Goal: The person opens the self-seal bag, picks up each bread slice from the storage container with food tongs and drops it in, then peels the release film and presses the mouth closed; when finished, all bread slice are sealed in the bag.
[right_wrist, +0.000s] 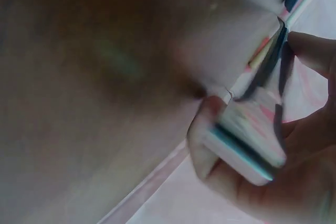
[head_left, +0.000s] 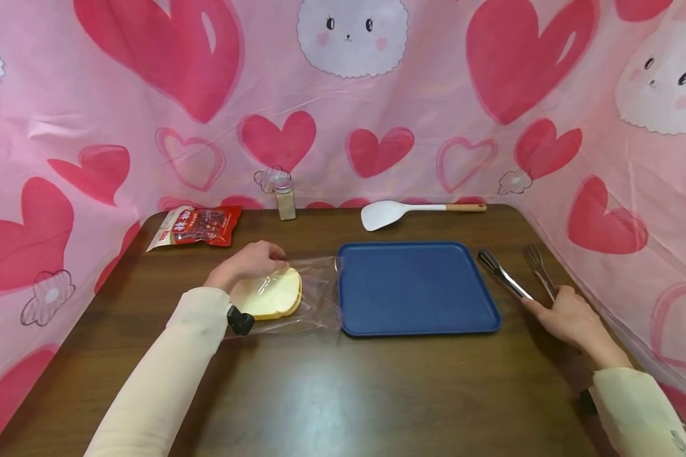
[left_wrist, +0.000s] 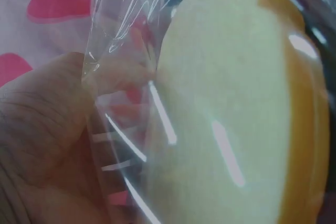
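Bread slices (head_left: 275,293) lie inside a clear plastic bag (head_left: 320,289) left of the blue tray (head_left: 417,289). My left hand (head_left: 254,261) grips the bag at the far left side of the bread. Through the film in the left wrist view, part of the hand shows beside the pale bread face (left_wrist: 226,98); some fingers are hidden. Over the right side of the table, my right hand (head_left: 571,317) holds metal tongs (head_left: 511,282) by the handle end. Their dark-tipped arms are spread and point away from me. The right wrist view is blurred, with fingers around the tongs (right_wrist: 247,150).
At the back left lies a red and white packet (head_left: 202,225) of dried red food. A small spice jar (head_left: 286,202) stands beside it at the back. Behind the tray rests a white spatula (head_left: 383,214) with a wooden handle end. Pink heart-patterned cloth (head_left: 343,95) walls the table.
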`<state>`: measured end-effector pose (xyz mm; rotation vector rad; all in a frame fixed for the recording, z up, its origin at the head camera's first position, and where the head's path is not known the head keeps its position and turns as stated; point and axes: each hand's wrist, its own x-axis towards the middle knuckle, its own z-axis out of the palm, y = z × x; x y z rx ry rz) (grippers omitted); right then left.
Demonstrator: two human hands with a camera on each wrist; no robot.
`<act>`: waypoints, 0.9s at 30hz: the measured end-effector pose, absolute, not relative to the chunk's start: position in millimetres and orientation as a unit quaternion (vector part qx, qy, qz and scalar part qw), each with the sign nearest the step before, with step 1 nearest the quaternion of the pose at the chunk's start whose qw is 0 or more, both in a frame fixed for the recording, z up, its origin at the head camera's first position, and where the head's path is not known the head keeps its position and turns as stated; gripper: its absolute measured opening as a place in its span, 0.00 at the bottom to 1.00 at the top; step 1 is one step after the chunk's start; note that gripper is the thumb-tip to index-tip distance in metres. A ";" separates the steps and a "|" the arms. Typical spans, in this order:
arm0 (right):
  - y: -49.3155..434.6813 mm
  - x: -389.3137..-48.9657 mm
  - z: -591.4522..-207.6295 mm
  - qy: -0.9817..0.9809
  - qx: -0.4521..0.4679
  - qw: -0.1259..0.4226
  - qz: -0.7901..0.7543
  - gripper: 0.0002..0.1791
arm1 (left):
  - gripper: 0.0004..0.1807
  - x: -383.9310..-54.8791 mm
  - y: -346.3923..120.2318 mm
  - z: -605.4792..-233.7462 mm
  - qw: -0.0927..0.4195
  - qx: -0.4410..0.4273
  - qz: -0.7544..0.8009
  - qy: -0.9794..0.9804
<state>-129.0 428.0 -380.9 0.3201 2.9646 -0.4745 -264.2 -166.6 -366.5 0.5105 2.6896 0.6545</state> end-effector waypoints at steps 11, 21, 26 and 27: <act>428.6 -133.5 -382.7 0.983 0.103 0.074 -0.135 0.51 | 0.13 -262.0 -164.4 -372.4 0.146 0.167 0.261 0.940; 422.5 -132.9 -366.8 0.988 0.093 0.011 -0.123 0.59 | 0.11 -249.2 -193.9 -373.4 0.127 0.159 0.341 0.918; 383.3 -135.4 -353.2 0.985 0.060 -0.093 -0.135 0.51 | 0.12 -235.5 -204.8 -368.8 0.101 0.142 0.380 0.908; 372.0 -136.6 -351.6 0.983 0.046 -0.107 -0.139 0.48 | 0.12 -233.1 -206.5 -367.9 0.092 0.140 0.388 0.906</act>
